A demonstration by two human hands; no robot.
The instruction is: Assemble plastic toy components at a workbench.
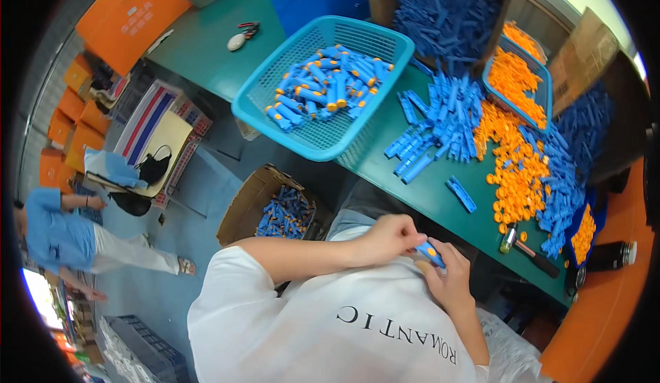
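Note:
In front of my chest I hold a small blue plastic piece with an orange round button (432, 252). My right hand (450, 273) is closed around it, the fingers along its far side. My left hand (393, 238) is pinched at its left end; whatever sits between those fingertips is too small to make out. On the green table (440, 201) just beyond lies a single blue plastic shell (461, 194). A heap of similar blue shells (447, 118) spreads farther back, beside a pile of small orange round caps (515, 183).
A turquoise basket (323, 155) of blue-and-orange pieces overhangs the table edge. Below it stands a cardboard box (237, 208) of similar pieces. Boxes of blue shells (447, 12) and a tray of orange parts (512, 80) are behind. Another person (65, 235) walks at left.

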